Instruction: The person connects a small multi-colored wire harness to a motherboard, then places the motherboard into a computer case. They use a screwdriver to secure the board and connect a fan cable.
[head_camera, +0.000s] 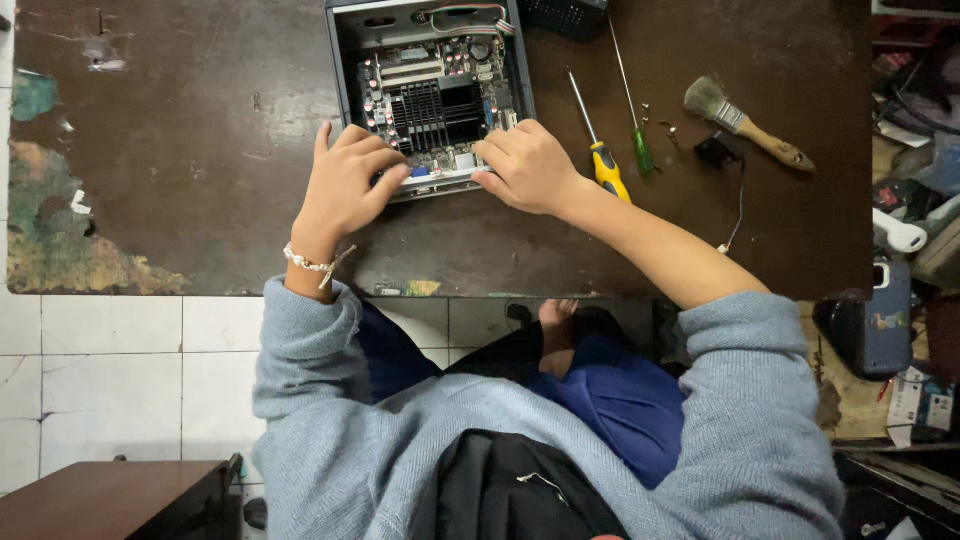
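An open small computer case (345, 70) with a circuit board and a black finned heatsink (437, 110) lies on the worn dark brown table (200, 150). My left hand (345, 185) grips the case's near left corner, fingers curled over the front edge. My right hand (525, 165) holds the near right corner the same way. A beaded bracelet (310, 263) circles my left wrist. Both grey sleeves are pushed up.
To the right of the case lie a yellow-handled screwdriver (600, 155), a green-handled screwdriver (638, 140), a few small screws (660, 122), a paintbrush (745, 122) and a small black part with a wire (718, 152). Clutter sits at the far right; white floor tiles (110, 360) lie below.
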